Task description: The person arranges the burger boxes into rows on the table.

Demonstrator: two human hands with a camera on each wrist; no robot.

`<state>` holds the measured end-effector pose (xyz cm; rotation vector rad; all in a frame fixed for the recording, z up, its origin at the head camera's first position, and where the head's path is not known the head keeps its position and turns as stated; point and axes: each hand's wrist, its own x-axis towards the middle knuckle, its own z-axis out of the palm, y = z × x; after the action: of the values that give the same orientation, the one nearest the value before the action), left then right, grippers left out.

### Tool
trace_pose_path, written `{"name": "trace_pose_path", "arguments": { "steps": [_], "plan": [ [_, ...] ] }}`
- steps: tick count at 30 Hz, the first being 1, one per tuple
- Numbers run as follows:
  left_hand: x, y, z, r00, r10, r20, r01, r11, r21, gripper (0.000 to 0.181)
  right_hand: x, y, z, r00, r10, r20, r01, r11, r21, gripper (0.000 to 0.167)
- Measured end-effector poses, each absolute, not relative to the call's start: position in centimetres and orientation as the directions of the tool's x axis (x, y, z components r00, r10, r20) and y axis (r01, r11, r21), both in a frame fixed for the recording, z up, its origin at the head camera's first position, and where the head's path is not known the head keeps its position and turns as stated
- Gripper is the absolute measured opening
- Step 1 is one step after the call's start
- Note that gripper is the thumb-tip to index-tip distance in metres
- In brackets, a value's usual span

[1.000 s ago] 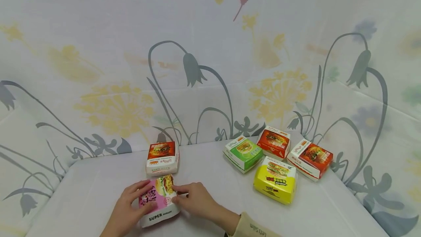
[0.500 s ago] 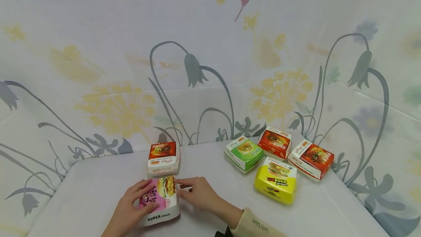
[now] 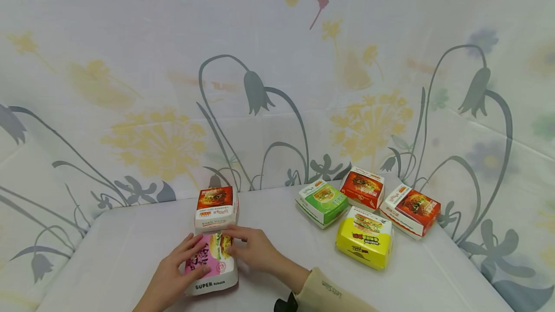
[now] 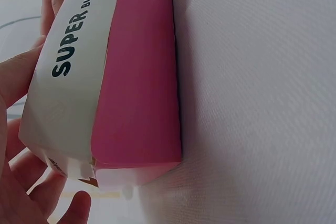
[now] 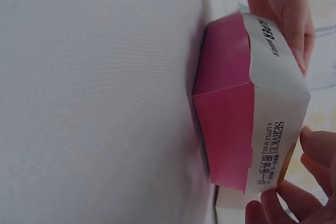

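A pink and white burger box marked SUPER BURGER rests on the table in front. My left hand holds it by its left side, with the thumb on the printed lid. At the far right corner my right hand grips the box, its fingers at the back edge and its thumb at the lid's edge. The left wrist view shows the white lid down over the pink base. From the right wrist view, the side lettered SERVICE faces the camera. Just behind the box stands a red and white burger box.
Toward the right of the white-covered table sits a loose group: a green box, a yellow box, a red box and a red and white box. A flower-patterned cloth rises behind the table.
My right hand has shifted from the right side of the pink box toward its back corner, its index finger now along the back edge. The left hand stays on the box, which has barely moved.
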<state>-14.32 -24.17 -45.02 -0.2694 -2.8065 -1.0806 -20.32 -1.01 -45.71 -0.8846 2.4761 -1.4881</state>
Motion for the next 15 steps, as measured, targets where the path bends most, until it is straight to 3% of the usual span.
{"name": "trace_pose_path", "arguments": {
  "steps": [7,15],
  "plan": [
    [-14.32,-24.08,-45.24,-0.959,0.147,0.243,0.270,0.738,0.618,0.062,-20.44,-0.90,-45.81,-0.823,-0.551,0.140,-0.409,0.403,-0.818,0.038],
    [-13.94,-23.84,-45.00,-0.881,0.184,0.436,0.401,0.779,0.482,0.039,-20.45,-0.56,-45.81,-0.823,-0.550,0.146,-0.431,0.435,-0.791,0.041]
  ]
}}
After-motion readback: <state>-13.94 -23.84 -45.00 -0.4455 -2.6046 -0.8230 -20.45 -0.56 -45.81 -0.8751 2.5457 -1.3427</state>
